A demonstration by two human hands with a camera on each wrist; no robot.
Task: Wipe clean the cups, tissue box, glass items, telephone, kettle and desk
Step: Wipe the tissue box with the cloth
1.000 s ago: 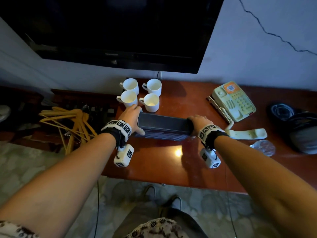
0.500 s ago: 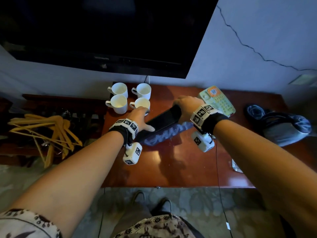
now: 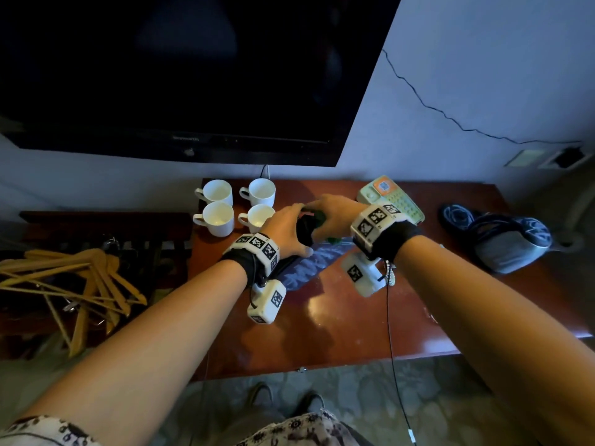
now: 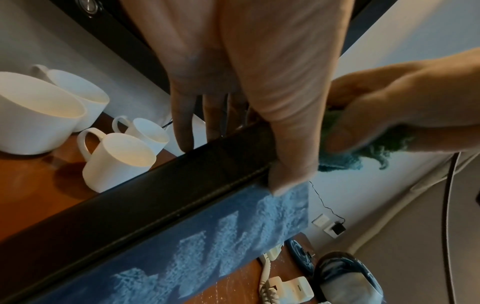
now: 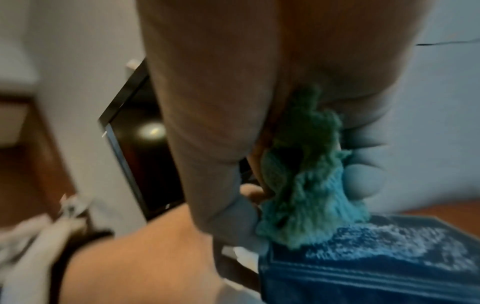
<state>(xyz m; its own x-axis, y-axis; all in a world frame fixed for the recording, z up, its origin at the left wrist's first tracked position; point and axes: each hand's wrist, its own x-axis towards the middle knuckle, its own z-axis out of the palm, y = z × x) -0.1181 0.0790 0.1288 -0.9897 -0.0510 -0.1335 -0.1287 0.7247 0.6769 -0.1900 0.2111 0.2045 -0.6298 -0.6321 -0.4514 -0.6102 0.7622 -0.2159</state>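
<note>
A tissue box [image 3: 309,265] with a black top and blue patterned side is tilted above the red-brown desk [image 3: 338,326]. My left hand [image 3: 286,230] grips its upper end, thumb on the near edge and fingers behind [image 4: 187,131]. My right hand [image 3: 335,214] holds a bunched green cloth [image 4: 345,156] pressed against that same end of the box [image 5: 363,257]. Several white cups [image 3: 219,217] stand at the back left of the desk. The pale green telephone [image 3: 391,201] sits at the back, partly behind my right wrist.
The telephone handset [image 4: 288,288] lies off its cradle on the desk. A dark television [image 3: 193,75] hangs over the cups. Wooden hangers [image 3: 74,284] are piled to the left, a grey-blue bag [image 3: 508,243] lies on the right, and a thin cable [image 3: 391,333] crosses the front edge.
The box has swung from lying crosswise to pointing away from me. My right hand left its right end and now presses the cloth on the end beside my left hand.
</note>
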